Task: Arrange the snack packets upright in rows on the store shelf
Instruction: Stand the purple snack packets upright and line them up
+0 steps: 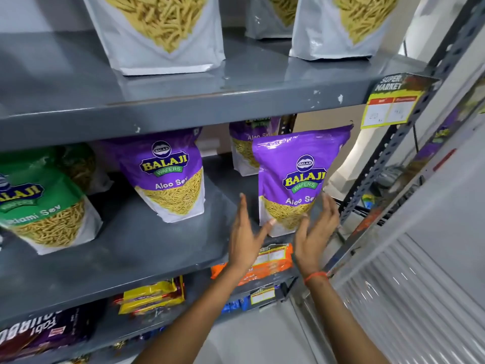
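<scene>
Far left, middle shelf: green plastic Ratlami Sev packet (44,206) stands upright at the front of the grey metal middle shelf (147,248); something dark behind it, too dim to tell.
Centre-left: purple plastic Aloo Sev packet with white base (168,174) upright, set a bit further back, well apart from the green one.
Back row: second purple Aloo Sev packet at the rear (249,148) upright, partly hidden behind the front one.
Left hand: left hand (246,232) open wide, fingers spread, thumb tip just touching the lower left edge of the front right packet; not gripping anything.
Task packet: front right purple Aloo Sev packet (296,179) upright near the shelf's front right corner, leaning slightly, between the two hands.
Right hand: right hand (315,232) also open, palm flat beside the packet's lower right side, fingers touching or just beside it; holds nothing. Orange thread on the wrist.
Upper shelf: white pouches with yellow sev window (162,35) stand upright in a loose row.
Right edge: yellow price tag (391,106) hangs on the slotted grey upright.
Below: orange flat packet (273,261) lies down on the lower shelf; yellow packets (152,295) also lie flat.
Progress: judged roughly midway. Four packets on the middle shelf are upright, but spacing is uneven with wide gaps.
Left to do: likely square this packet, fill the gaps, stand up the lower-shelf packets.
</scene>
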Action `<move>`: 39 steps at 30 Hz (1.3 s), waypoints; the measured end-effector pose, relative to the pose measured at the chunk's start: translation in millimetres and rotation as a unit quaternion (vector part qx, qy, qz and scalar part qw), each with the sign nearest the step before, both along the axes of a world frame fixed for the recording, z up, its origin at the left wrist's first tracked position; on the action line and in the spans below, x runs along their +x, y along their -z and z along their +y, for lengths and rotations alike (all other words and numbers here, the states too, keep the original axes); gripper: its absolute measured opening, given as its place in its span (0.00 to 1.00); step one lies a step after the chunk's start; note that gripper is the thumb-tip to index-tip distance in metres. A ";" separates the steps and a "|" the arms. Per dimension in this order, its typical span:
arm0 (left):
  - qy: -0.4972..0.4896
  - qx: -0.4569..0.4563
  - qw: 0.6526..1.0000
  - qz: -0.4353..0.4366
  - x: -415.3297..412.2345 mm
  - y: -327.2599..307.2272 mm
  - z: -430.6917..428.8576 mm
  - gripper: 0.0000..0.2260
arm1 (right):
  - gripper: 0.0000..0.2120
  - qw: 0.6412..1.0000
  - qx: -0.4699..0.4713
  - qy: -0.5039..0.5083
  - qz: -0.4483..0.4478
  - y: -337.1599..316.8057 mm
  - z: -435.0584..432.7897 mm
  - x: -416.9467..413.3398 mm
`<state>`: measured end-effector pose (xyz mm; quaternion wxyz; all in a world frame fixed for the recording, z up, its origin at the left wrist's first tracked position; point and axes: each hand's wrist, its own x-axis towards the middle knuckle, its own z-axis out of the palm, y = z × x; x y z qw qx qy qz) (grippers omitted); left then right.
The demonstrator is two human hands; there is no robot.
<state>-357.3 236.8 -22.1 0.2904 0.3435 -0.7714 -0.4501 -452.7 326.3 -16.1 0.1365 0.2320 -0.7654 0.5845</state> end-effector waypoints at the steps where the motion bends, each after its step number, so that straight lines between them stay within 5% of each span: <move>1: -0.027 -0.037 0.998 0.040 12.5 -4.0 -3.1 0.39 | 0.23 0.999 -0.022 -0.008 0.049 -4.2 -8.9 16.6; 5: -0.159 -0.139 0.969 0.124 73.1 -10.1 -51.5 0.43 | 0.21 0.981 -0.032 -0.170 0.083 -14.0 -65.3 81.9; 8: -0.242 -0.068 0.965 0.071 113.1 -4.9 -112.2 0.50 | 0.27 0.960 0.053 -0.276 0.005 -14.1 -124.0 101.3; 11: -0.141 0.074 0.987 0.026 137.0 0.5 -165.0 0.45 | 0.36 0.920 0.103 -0.331 -0.183 -22.9 -166.6 98.0; 14: -0.032 0.143 0.989 0.020 143.3 2.2 -189.7 0.29 | 0.30 0.879 0.087 -0.386 -0.268 -23.8 -179.1 86.9; 22: -0.013 0.142 0.990 0.010 158.5 26.0 -141.8 0.24 | 0.23 0.903 0.122 -0.336 -0.240 -18.4 -109.9 95.5; 35: -0.006 0.115 0.993 -0.023 163.6 23.4 -91.5 0.23 | 0.23 0.895 0.115 -0.341 -0.265 -20.6 -53.6 105.4; 39: -0.010 0.072 0.996 -0.043 171.4 11.7 -82.8 0.32 | 0.28 0.961 0.041 -0.225 -0.157 -17.5 -54.4 128.2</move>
